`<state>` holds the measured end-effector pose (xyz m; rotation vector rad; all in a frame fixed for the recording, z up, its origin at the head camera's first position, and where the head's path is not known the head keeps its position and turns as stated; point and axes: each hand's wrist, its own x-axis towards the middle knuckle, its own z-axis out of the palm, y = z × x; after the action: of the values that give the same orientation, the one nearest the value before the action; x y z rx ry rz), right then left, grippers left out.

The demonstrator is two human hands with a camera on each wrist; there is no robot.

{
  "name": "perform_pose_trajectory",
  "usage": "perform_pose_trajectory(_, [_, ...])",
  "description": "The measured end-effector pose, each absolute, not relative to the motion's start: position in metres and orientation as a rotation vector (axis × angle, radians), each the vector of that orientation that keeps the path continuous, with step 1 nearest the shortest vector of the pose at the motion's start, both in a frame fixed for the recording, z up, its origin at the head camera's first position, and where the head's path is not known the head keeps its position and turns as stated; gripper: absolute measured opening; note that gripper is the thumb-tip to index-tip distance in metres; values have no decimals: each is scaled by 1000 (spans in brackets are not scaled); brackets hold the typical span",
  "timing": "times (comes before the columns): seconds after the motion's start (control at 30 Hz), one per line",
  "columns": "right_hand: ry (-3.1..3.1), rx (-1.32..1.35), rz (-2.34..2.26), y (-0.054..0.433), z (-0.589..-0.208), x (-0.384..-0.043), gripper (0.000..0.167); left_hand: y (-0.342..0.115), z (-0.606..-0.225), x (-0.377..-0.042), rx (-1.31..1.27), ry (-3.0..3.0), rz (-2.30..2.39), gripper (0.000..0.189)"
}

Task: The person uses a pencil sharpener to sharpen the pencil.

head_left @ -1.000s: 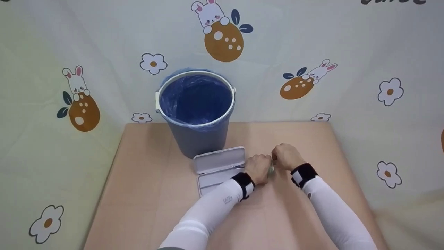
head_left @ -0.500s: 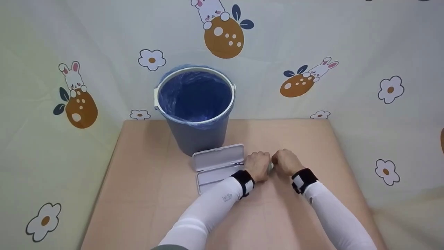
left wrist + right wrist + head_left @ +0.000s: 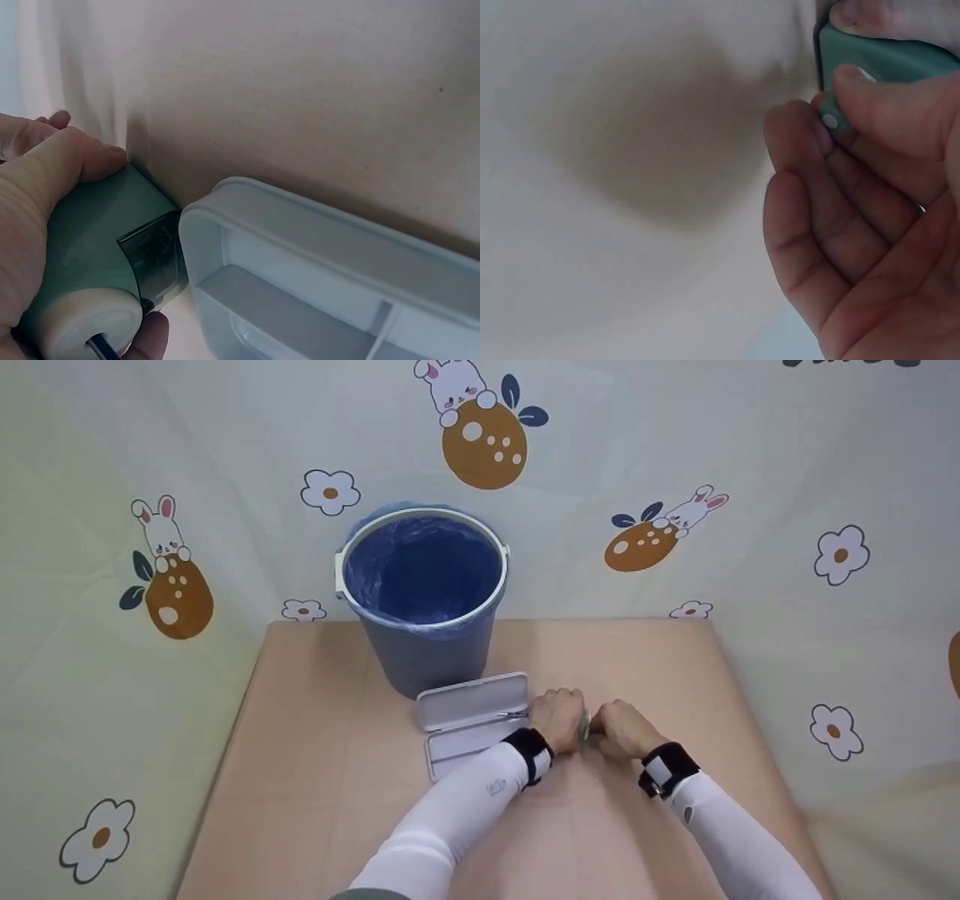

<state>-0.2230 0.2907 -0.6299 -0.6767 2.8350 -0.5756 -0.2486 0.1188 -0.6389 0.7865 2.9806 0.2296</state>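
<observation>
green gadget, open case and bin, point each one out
Green gadget [image 3: 105, 229], left wrist view: on its green body.
Open case [image 3: 472, 703], head view: on the inner face of its raised lid.
Bin [image 3: 435, 661], head view: on its front outer wall.

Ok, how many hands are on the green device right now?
2: the left hand grips the green device around its body; the right hand pinches its small knob. No other hand shows.

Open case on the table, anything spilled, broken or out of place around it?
Nothing stands out. The open case sits in front of the bin, undamaged where visible; the left arm hides part of it. The green device in the left hand shows no damage either, and I see no spill.
</observation>
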Motion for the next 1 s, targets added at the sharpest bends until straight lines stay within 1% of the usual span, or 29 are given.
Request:
perform_pose_trajectory(0.23, [2771,-764,-616,295,-616,-214,25,121,-637,-246,794,3002,205,39])
perform_pose_trajectory(0.47, [2812,-781,-560,294,-588,-216,10,118,-637,-248,815,3000,166,49])
perform_pose_trajectory(0.57, [2834,-808,-522,294,-581,-219,9,118,-637,-248,822,2983,169,52])
perform_pose_trajectory(0.73, [2852,-850,-501,296,-576,-222,11,121,-635,-250,831,2962,172,51])
perform_pose_trajectory(0.9, [2903,-947,-485,298,-577,-223,12,119,-635,-251,840,2959,169,46])
perform_pose_trajectory(1.0, [2956,-1011,-470,298,-579,-224,14,116,-635,-251,855,2963,169,47])
